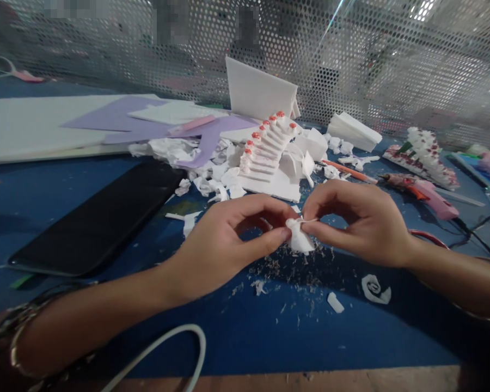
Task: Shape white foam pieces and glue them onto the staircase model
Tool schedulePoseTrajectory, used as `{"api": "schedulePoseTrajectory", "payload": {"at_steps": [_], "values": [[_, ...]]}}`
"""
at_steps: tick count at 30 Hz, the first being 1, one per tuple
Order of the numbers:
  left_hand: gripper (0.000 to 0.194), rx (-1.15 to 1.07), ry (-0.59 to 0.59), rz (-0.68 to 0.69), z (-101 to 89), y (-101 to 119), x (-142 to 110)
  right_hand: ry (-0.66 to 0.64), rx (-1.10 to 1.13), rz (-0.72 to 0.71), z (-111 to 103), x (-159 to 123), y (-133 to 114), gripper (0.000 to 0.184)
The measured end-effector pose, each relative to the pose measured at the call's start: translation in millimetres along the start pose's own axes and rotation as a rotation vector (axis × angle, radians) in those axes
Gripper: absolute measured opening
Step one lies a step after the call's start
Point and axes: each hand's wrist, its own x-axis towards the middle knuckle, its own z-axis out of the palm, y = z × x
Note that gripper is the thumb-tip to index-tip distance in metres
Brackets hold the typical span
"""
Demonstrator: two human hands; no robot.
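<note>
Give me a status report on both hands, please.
Left hand, right hand: both pinching small white piece. Loose scraps on blue table below. Nothing visibly blocking.

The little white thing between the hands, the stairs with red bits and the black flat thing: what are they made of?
White thing: probably thin paper or tissue, matte, since it folds and flares softly. Stairs: perhaps foam board or card, dull white, with straight-edged steps. Black flat thing: likely glass or plastic, smooth and dark; I can't tell which.
</note>
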Motion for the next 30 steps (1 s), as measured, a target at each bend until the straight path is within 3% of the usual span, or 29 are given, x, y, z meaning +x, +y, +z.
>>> {"api": "schedulePoseTrajectory", "payload": {"at_steps": [4,10,13,16,30], "values": [[0.01,0.109,-0.017,0.071,-3.7,-1.5,2.2,-0.005,0.133,0.052,-1.3,-0.1,-1.0,0.006],[0.007,0.19,0.009,0.02,-3.9,-5.0,5.4,-0.039,-0.099,-0.089,-1.7,1.0,-0.5,0.023],[0.007,0.187,-0.015,-0.011,-3.4,-4.3,5.1,-0.003,-0.111,-0.081,-0.1,0.6,-0.7,0.018],[0.007,0.173,-0.047,-0.046,-3.7,-3.2,4.9,-0.062,-0.088,-0.098,0.0,0.5,-2.1,0.015],[0.01,0.123,-0.046,-0.068,-5.7,-6.5,7.7,-0.064,-0.194,-0.114,-3.2,1.4,-4.9,0.016]]}}
